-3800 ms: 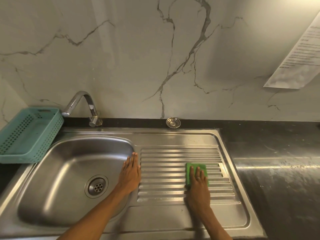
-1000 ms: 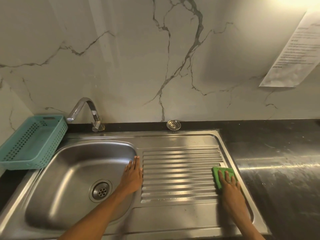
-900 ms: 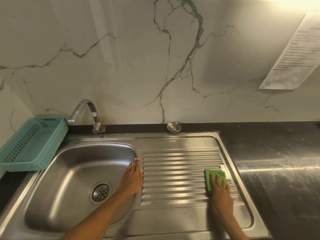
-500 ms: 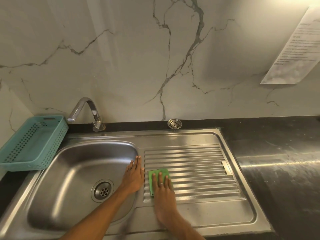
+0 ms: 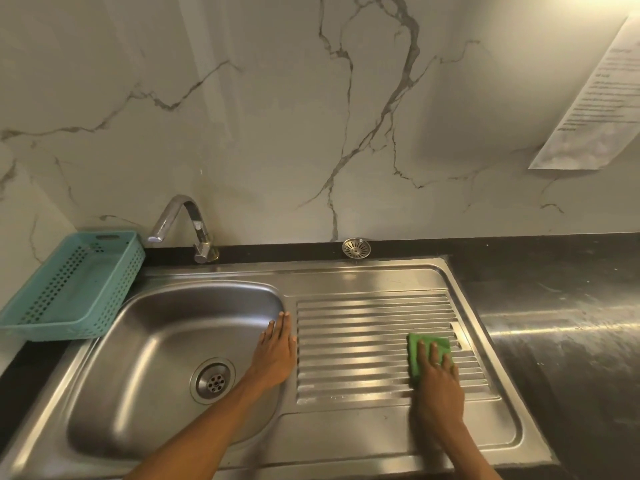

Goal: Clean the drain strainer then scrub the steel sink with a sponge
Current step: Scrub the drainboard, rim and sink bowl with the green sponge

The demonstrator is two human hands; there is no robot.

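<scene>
Brushed stainless-steel sink (image 5: 346,441), ribbed drainboard at centre right; perforated teal plastic basket (image 5: 69,289) at left; glossy veined marble wall (image 5: 277,116) across the top

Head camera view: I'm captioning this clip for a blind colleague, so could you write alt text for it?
A person's right hand presses a green sponge flat on the ribbed drainboard of a stainless steel sink, while the left hand rests flat on the basin's edge. A round metal drain strainer sits on the black ledge behind, and a teal plastic basket stands at far left.

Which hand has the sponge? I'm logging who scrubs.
The right hand, pressing the green sponge on the ribbed drainboard; the left hand rests bare beside the basin.
</scene>
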